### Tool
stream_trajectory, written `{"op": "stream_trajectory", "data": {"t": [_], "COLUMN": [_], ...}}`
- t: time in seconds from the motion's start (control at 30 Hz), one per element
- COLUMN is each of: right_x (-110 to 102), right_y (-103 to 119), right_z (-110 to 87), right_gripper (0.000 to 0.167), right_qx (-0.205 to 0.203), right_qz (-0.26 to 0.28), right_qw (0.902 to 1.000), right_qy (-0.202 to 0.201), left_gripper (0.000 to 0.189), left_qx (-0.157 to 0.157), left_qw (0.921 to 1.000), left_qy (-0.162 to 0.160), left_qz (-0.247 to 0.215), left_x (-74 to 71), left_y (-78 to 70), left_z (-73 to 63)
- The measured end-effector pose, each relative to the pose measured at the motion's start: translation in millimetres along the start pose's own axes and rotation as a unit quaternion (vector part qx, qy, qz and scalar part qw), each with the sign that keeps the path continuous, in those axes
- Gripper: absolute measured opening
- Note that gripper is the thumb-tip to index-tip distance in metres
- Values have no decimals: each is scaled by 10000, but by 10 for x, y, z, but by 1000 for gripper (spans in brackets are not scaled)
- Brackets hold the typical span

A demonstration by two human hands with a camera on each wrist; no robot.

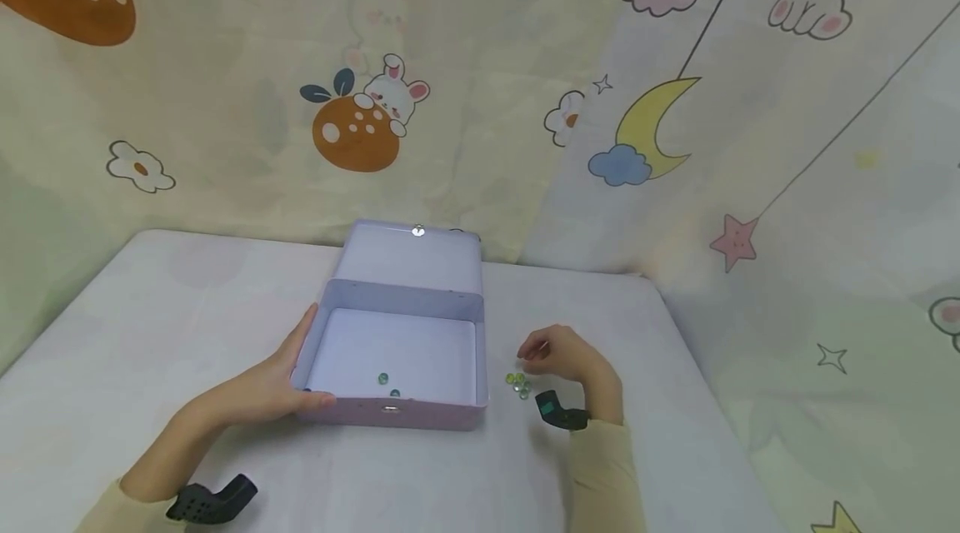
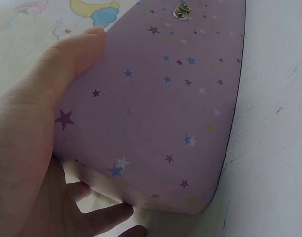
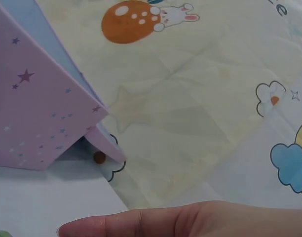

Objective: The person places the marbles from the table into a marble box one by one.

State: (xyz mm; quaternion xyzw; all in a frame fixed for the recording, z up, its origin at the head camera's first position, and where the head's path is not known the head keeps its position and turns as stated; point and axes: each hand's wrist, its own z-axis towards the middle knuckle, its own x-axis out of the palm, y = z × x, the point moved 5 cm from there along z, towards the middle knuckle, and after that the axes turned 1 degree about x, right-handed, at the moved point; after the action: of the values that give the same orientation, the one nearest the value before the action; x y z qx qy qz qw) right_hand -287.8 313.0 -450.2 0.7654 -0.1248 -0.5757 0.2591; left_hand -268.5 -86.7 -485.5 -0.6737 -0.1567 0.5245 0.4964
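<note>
A lilac metal box [image 1: 405, 415] printed with small stars stands on the table, its lid [image 1: 408, 258] tipped back. My left hand [image 1: 273, 383] holds its front left corner, thumb on the front rim and fingers along the left side; the left wrist view shows the hand [image 2: 37, 118] at that corner. Two green glass marbles [image 1: 383, 379] lie inside the box near the front. To the right of the box is a small cluster of green and yellowish marbles [image 1: 517, 383]. My right hand [image 1: 562, 354] hovers just beyond them, fingers loosely bent, with nothing visible between them.
The white table [image 1: 202, 291] ends at a cloth backdrop [image 1: 480, 100] printed with rabbits, stars and a moon. A silver clasp plate [image 1: 391, 409] sits on the box front. Black wrist cameras [image 1: 210, 502] are strapped to both forearms.
</note>
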Motion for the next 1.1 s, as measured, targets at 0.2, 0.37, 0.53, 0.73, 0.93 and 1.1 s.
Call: {"op": "stream_trajectory", "data": {"t": [0.2,0.37,0.53,0.73,0.93,1.1], "right_x": [91,158,182,196,196,192], "right_y": [4,-1,5,-2,-11,-33], "right_z": [36,50,60,58,50,58], "right_gripper": [12,9,10,11,10,10], "right_qx": [39,151,211,295,468,671], "right_qz": [-51,-59,-53,50,75,1], "right_qw": [9998,9994,9991,9986,9981,9975], "right_qy": [172,297,367,436,387,240], "left_gripper": [125,125,125,125,125,124], "left_qx": [-8,14,46,-38,-63,-18], "left_qw": [10000,10000,10000,10000,10000,10000], "left_qy": [-5,-24,-10,16,5,-15], "left_qz": [-38,-15,-16,14,32,45], "left_x": [1,-4,-10,-3,-10,-25], "left_y": [-2,-18,-46,-56,-63,-72], "left_z": [4,-3,-19,-31,-45,-51]}}
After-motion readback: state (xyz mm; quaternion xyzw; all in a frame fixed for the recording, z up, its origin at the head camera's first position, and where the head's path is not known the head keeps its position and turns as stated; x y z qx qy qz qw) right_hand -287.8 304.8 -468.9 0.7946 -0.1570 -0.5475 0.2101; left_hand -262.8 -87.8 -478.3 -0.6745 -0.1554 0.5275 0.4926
